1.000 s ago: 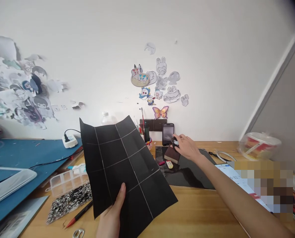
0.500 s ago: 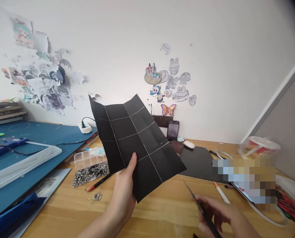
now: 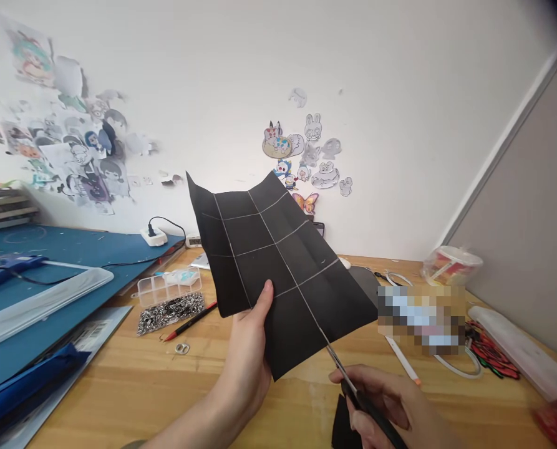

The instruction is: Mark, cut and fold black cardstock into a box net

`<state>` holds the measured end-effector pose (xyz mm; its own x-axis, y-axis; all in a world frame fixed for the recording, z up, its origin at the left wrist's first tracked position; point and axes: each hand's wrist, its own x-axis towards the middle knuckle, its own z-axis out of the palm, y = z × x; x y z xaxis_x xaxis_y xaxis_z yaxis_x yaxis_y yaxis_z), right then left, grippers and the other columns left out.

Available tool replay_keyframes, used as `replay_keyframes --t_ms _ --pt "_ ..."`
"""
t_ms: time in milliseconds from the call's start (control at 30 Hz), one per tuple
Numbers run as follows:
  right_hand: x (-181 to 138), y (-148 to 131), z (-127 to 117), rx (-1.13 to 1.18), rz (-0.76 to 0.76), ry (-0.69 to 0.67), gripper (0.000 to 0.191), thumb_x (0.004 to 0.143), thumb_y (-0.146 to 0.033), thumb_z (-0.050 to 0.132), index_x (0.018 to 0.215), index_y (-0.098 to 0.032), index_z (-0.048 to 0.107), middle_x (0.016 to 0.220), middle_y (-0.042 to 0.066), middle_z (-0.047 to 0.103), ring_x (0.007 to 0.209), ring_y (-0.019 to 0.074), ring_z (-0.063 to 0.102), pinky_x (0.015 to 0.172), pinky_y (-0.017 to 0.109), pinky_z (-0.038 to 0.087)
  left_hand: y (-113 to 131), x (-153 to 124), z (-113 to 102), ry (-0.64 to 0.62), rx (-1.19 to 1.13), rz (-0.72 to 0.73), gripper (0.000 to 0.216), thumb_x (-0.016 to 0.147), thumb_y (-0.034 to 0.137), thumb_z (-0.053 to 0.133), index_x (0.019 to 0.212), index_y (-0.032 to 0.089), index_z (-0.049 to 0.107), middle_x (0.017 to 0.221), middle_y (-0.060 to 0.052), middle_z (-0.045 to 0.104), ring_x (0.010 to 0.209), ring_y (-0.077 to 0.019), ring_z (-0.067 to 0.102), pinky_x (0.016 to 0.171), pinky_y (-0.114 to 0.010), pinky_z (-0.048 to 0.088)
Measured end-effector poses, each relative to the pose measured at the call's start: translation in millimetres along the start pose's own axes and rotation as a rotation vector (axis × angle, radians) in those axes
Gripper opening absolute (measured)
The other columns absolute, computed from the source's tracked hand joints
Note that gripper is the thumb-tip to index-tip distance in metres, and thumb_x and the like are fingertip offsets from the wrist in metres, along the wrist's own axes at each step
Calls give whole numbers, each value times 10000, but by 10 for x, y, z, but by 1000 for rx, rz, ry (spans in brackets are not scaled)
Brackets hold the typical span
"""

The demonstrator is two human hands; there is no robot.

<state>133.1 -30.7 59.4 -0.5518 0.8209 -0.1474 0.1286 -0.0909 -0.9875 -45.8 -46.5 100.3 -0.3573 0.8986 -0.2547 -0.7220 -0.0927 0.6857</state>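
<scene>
My left hand (image 3: 252,333) grips a black sheet (image 3: 254,234) from below, thumb on its face. The sheet is bent upward at its far left corner, and pale lines divide it into a grid. My right hand (image 3: 385,399) is closed round black-handled scissors (image 3: 350,380). The blade tips meet the sheet's near edge where one pale line ends. A small black piece (image 3: 341,427) lies on the wooden table below, partly behind my right hand.
A clear box of metal rings (image 3: 170,312) stands left, beside a red-tipped black pencil (image 3: 189,321) and two loose rings (image 3: 181,349). Further left is a blue mat (image 3: 72,299) with a glue gun (image 3: 14,268). On the right lie a white pen-shaped tool (image 3: 402,358) and a lidded cup (image 3: 451,265).
My right hand has brought the scissors up and left to the sheet's near edge. The sheet and left hand have shifted slightly right in view, as the background slid left.
</scene>
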Motion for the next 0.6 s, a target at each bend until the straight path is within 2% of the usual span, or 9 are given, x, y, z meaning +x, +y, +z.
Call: replay_keyframes --t_ms 100,233,333,467,600 --pt "-23 5 -6 -4 8 22 208 667 -264 637 864 -235 700 503 -62 482 425 72 413 489 208 406 0 -33 17 -6 -5 -20 518 745 386 633 1221 229 501 1082 -68 654 950 -255 627 809 -363 520" --pt "-40 15 18 -101 24 79 270 642 -232 658 910 -238 691 637 -22 565 551 116 529 487 204 424 2 -63 11 -6 -19 -16 517 741 368 644 1219 232 502 1110 -63 640 983 -250 612 825 -346 513" --pt "-47 25 26 -123 8 95 295 624 -207 664 916 -243 693 606 -28 566 521 112 521 473 205 421 -2 -61 5 1 -26 -25 489 751 354 638 1208 237 511 1094 -55 649 979 -243 614 833 -342 510" --pt "-44 6 13 -109 32 79 290 622 -191 671 907 -236 695 586 -37 553 474 84 486 465 198 416 -4 -66 13 -12 -7 -36 409 751 350 637 1121 184 584 1034 -79 674 946 -255 628 830 -351 512" --pt "-52 -21 5 -19 58 39 301 601 -228 706 900 -198 695 582 -31 533 468 77 484 463 196 430 10 -103 30 -34 16 -32 328 771 359 610 1020 147 641 1002 -101 683 942 -256 630 842 -349 506"
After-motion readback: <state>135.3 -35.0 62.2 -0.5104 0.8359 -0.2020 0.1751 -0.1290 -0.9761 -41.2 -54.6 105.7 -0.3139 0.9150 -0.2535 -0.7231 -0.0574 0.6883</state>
